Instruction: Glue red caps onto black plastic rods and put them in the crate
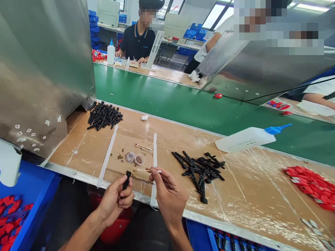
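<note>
My left hand (117,195) is closed around a small black plastic part (127,177), its squarish end pointing up past the thumb. Pinched in my right hand (169,191) is a cotton swab (143,170), its shaft pointing left towards the black part but apart from it. Just beyond the hands, two small clear cups (139,159) stand on a cardboard patch with brown spots. More swabs (143,147) lie behind the cups. A loose heap of black parts (200,169) is right of my right hand, and a denser pile of black parts (104,115) lies at the back left.
A white bottle with a blue nozzle (246,138) lies on its side at the right. Red parts (311,184) are heaped at the far right. A metal panel (47,69) stands at left. Beyond the green belt (157,94), a person (138,38) sits working.
</note>
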The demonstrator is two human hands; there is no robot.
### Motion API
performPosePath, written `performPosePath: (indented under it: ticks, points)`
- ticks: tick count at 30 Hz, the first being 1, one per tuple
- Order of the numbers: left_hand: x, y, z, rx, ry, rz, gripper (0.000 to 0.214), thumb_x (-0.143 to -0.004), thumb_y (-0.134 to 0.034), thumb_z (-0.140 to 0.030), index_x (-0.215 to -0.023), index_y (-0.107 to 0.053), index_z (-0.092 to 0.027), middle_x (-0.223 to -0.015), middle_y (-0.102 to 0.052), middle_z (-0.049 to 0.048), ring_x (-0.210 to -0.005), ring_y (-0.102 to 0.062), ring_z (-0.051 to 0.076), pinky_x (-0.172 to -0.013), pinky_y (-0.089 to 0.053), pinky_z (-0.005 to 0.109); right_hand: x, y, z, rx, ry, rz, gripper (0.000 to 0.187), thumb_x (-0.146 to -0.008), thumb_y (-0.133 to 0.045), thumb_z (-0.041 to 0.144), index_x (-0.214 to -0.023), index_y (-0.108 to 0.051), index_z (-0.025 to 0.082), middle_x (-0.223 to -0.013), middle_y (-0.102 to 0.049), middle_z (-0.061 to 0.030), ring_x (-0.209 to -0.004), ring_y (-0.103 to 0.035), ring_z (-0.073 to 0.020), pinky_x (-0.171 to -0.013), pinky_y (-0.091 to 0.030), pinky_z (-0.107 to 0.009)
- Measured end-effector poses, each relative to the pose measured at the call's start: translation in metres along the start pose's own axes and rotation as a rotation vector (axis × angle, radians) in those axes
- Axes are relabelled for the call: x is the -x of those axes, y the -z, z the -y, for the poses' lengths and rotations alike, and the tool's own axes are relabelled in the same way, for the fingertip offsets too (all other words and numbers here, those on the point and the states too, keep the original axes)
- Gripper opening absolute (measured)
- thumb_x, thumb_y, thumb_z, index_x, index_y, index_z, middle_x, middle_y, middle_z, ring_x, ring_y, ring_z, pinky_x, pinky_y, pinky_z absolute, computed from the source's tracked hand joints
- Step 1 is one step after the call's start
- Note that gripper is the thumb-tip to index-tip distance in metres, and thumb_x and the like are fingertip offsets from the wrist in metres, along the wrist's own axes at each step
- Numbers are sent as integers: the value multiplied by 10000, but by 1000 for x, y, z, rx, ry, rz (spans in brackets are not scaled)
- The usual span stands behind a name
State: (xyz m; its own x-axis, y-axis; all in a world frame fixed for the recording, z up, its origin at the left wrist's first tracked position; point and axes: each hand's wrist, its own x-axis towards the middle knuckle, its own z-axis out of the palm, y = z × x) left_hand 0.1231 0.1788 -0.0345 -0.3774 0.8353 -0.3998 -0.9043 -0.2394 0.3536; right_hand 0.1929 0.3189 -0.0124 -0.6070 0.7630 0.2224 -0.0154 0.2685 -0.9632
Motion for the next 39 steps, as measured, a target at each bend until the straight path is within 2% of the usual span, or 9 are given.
performPosePath:
  ticks: [5,9,17,39]
  points:
    - [0,0,0,1,6,-9,278,-885,-577,-413,-874,-546,-137,-523,-244,-107,-409,-119,37,-411,-93,187,13,-3,-6,30,42,103,142,-889,-649,295,-952,-727,194,-774,-730,-33,-629,-656,-144,-612,-552,-257]
    - [0,-1,-1,-4,9,8,274,-889,-570,-417,-871,-540,-144,-524,-239,-107,-406,-117,39,-409,-99,183,15,-6,-12,49,60,136,136,-898,-638,283,-962,-729,205,-838,-742,-39,-652,-662,-145,-627,-564,-263]
    - [-1,0,1,-9,-12,23,255,-901,-549,-394,-853,-539,-145,-533,-241,-103,-411,-121,40,-407,-108,176,15,-8,-12,72,72,155,118,-899,-642,278,-954,-725,215,-902,-759,-42,-742,-700,-163,-719,-587,-284]
    - [-1,1,2,-18,-20,12,281,-887,-569,-422,-855,-537,-145,-521,-244,-108,-401,-120,35,-390,-96,165,17,-7,-4,227,288,136,105,-899,-643,211,-967,-719,234,-898,-766,-17,-718,-722,-167,-706,-583,-279]
